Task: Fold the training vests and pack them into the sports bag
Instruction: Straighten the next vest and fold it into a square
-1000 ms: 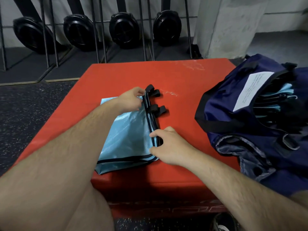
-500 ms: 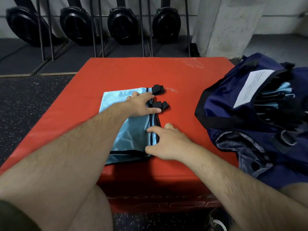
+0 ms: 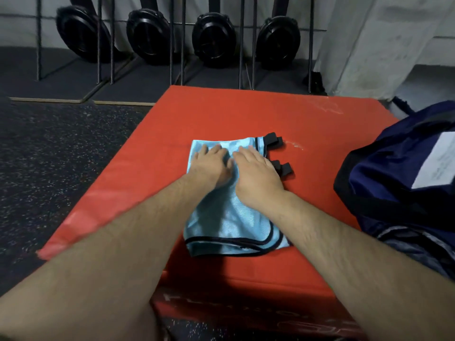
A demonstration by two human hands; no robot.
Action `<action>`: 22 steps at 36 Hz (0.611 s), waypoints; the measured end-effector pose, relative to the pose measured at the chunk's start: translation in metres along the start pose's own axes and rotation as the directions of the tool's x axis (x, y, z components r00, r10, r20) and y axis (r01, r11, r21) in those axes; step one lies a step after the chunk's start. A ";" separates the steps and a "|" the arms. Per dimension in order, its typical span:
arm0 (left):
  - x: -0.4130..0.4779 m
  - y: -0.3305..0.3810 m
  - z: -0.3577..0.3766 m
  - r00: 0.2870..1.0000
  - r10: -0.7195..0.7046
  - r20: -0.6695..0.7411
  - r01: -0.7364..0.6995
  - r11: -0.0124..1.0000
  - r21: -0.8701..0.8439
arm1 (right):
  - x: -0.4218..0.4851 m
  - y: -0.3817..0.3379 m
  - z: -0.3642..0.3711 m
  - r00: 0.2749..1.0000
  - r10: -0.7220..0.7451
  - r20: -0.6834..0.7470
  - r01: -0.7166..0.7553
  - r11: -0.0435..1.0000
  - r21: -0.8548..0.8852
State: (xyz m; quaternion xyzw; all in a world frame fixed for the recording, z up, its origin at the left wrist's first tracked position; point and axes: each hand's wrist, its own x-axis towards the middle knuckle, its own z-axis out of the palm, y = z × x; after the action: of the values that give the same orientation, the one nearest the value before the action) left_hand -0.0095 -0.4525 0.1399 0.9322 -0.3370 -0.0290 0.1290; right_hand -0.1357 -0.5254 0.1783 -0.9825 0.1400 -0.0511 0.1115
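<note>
A light-blue training vest with black trim lies folded on the red padded box, its black strap tabs sticking out on the right side. My left hand rests flat on the vest's far half with straight fingers. My right hand lies flat beside it, touching the left hand, fingers pointing away from me. The navy sports bag stands on the box's right side, with a white label showing.
Black weight plates stand in a metal rack against the back wall. A dark speckled rubber floor lies left of the box. A grey pillar rises at the back right.
Both hands left the vest's strap edge and moved up onto its far half, where they now lie flat side by side. The camera has swung left, so the bag sits further right.
</note>
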 end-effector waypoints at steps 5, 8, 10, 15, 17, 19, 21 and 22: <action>0.000 -0.008 0.003 0.993 -0.050 0.110 0.052 0.998 -0.018 | 0.033 0.019 0.030 0.995 0.053 0.084 -0.046 0.996 -0.079; -0.001 -0.017 0.004 0.992 -0.073 0.105 0.072 0.997 0.022 | 0.032 0.038 0.032 0.993 0.069 0.091 -0.057 0.990 -0.128; -0.002 -0.018 0.004 0.994 -0.068 0.089 0.066 0.998 0.022 | 0.032 0.043 0.027 0.993 0.059 0.097 -0.042 0.985 -0.169; -0.023 -0.004 -0.004 0.994 -0.040 0.102 0.037 0.999 0.025 | 0.011 0.026 0.012 0.994 0.002 0.111 0.030 0.958 -0.284; -0.042 0.008 -0.010 0.992 -0.024 0.124 0.017 0.998 0.059 | -0.009 0.017 0.008 0.995 -0.024 0.099 0.048 0.968 -0.246; -0.065 0.024 -0.016 0.985 -0.016 0.171 0.004 0.997 0.071 | -0.034 0.009 0.005 0.994 -0.027 0.110 0.044 0.987 -0.157; -0.089 0.037 -0.024 0.977 -0.005 0.213 -0.011 0.997 0.076 | -0.058 0.004 0.003 0.987 -0.031 0.155 0.046 0.995 -0.093; -0.100 0.040 -0.028 0.975 0.008 0.224 -0.026 0.997 0.079 | -0.068 0.003 0.002 0.984 -0.041 0.174 0.055 0.995 -0.078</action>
State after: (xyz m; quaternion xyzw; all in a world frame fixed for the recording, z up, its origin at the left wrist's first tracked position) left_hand -0.1078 -0.4121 0.1745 0.9245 -0.3583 -0.1189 0.0526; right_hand -0.2015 -0.5086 0.1713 -0.9901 0.1081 0.0370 0.0815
